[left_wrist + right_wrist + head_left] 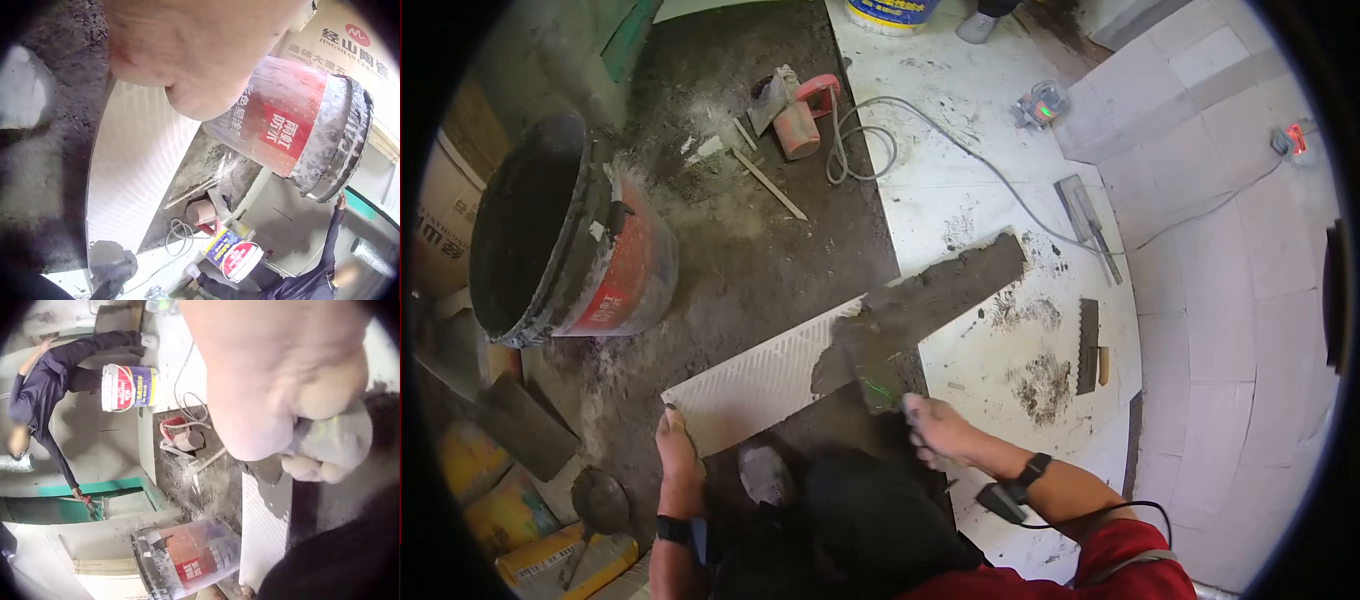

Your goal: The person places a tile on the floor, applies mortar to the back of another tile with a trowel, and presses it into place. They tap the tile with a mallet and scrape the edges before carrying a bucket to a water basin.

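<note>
A long narrow tile lies slantwise in front of the person, its ribbed back facing up. Grey mortar covers its far right part, while the near left part is bare. At the tile's left end, the left hand grips the edge, thumb on top. The right hand holds a trowel by its handle, which the fingers mostly hide. Its blurred blade overlaps the mortar's near edge, and a green laser line crosses it. In the left wrist view, the left hand covers the tile's near end.
A mortar-caked bucket stands at left. Beyond the tile are a red-handled power tool, its cord and wooden sticks. A notched trowel, a flat trowel and a laser level sit at right. Another person is farther off.
</note>
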